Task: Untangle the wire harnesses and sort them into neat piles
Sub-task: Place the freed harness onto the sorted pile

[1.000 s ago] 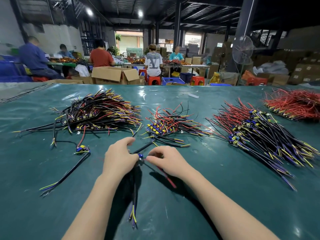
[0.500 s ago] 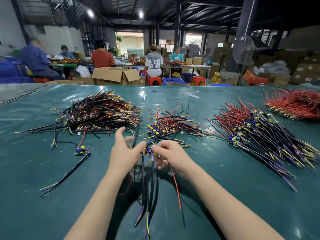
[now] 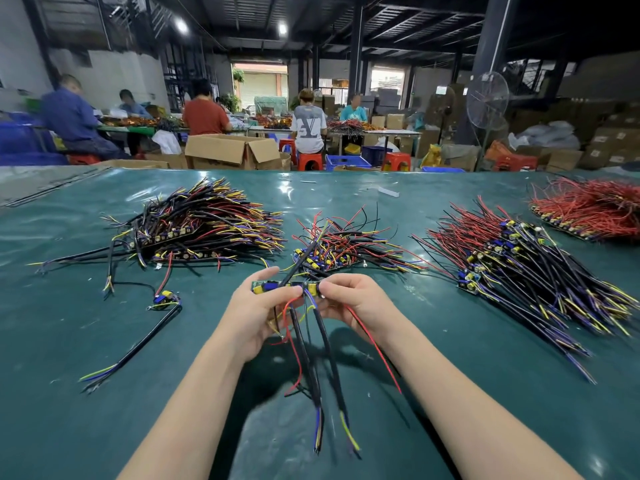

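Both my hands hold a small bunch of wire harnesses (image 3: 313,344) above the green table (image 3: 450,393), gripping the narrow circuit boards at its top. My left hand (image 3: 258,313) holds the left end with its fingers curled round the board. My right hand (image 3: 353,303) pinches the right end. Black cables and red wires hang down toward me from the boards. A small tangled pile (image 3: 341,249) lies just beyond my hands. A large pile (image 3: 204,226) is at the left, another large pile (image 3: 533,271) at the right.
A pile of red wires (image 3: 592,209) lies at the far right. One loose harness (image 3: 149,323) with a long black cable lies to the left of my arms. Beyond the table's far edge are cardboard boxes (image 3: 235,150), stools, a fan and several people seated at other tables.
My hands have lifted the harnesses off the table and moved a little forward. More boards and cables are now gathered between them, and the wires hang fanned out.
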{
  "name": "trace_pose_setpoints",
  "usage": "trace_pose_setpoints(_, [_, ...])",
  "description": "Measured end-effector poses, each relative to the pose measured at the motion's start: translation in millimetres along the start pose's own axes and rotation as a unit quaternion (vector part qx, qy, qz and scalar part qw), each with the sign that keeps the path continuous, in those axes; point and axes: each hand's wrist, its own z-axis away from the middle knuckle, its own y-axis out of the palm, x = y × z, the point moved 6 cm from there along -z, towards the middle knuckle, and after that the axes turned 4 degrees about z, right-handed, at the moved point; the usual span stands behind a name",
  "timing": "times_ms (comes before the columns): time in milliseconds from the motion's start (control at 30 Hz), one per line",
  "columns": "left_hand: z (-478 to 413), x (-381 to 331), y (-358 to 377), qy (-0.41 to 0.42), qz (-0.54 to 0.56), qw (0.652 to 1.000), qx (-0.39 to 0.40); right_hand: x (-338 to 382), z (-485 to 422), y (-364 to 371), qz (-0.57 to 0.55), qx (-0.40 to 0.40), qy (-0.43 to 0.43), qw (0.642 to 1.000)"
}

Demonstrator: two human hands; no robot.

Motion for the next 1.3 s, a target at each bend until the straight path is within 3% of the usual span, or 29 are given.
trace_pose_setpoints(200, [2, 0, 4, -0.017, 0.061, 0.998, 0.03, 1, 4, 8, -0.109, 0.038, 0.01, 0.993])
trace_pose_setpoints(300, [5, 5, 9, -0.082, 0.123, 0.988, 0.049, 4, 5, 18, -0.213, 0.058, 0.021, 0.975])
trace_pose_setpoints(367, [5, 2, 6, -0.081, 0.13, 0.988, 0.016, 9, 3, 19, -0.257, 0.05, 0.01, 0.965])
trace_pose_setpoints(433, [-1, -8, -16, -0.006, -0.008, 0.995, -0.096, 10, 2, 8, -0.264, 0.001, -0.005, 0.965])
trace_pose_setpoints(500, [2, -25, -38, 0.086, -0.208, 0.948, -0.226, 6, 1, -8, -0.23, -0.07, -0.016, 0.97])
trace_pose_setpoints(567, [13, -40, -44, 0.174, -0.355, 0.861, -0.32, 3, 1, -19, -0.16, -0.119, -0.013, 0.98])
trace_pose_setpoints(633, [26, -51, -31, 0.258, -0.464, 0.769, -0.356, 4, 1, -23, -0.065, -0.141, -0.014, 0.988])
trace_pose_setpoints(667, [29, -53, -19, 0.295, -0.488, 0.75, -0.336, 7, 1, -21, -0.006, -0.136, -0.016, 0.991])
trace_pose_setpoints(700, [26, -51, -7, 0.317, -0.481, 0.769, -0.276, 9, 2, -17, 0.049, -0.116, -0.014, 0.992])
trace_pose_setpoints(767, [19, -33, 22, 0.272, -0.448, 0.849, -0.074, 7, 4, -3, 0.103, -0.038, 0.015, 0.994])
trace_pose_setpoints(833, [19, -12, 38, 0.188, -0.443, 0.874, 0.064, -1, 9, 5, 0.092, 0.018, 0.078, 0.993])
trace_pose_setpoints(900, [15, -7, 37, 0.166, -0.429, 0.885, 0.071, -7, 11, 3, 0.007, 0.029, 0.143, 0.989])
trace_pose_setpoints(967, [12, -7, 31, 0.138, -0.353, 0.923, 0.065, -9, 12, -3, -0.133, 0.013, 0.185, 0.974])
trace_pose_setpoints(1033, [9, -6, 26, 0.098, -0.267, 0.957, 0.057, -7, 11, -9, -0.19, 0.0, 0.163, 0.968])
trace_pose_setpoints(1300, [11, 16, 32, 0.0, -0.134, 0.991, 0.026, -3, 3, -14, -0.008, -0.066, -0.021, 0.998])
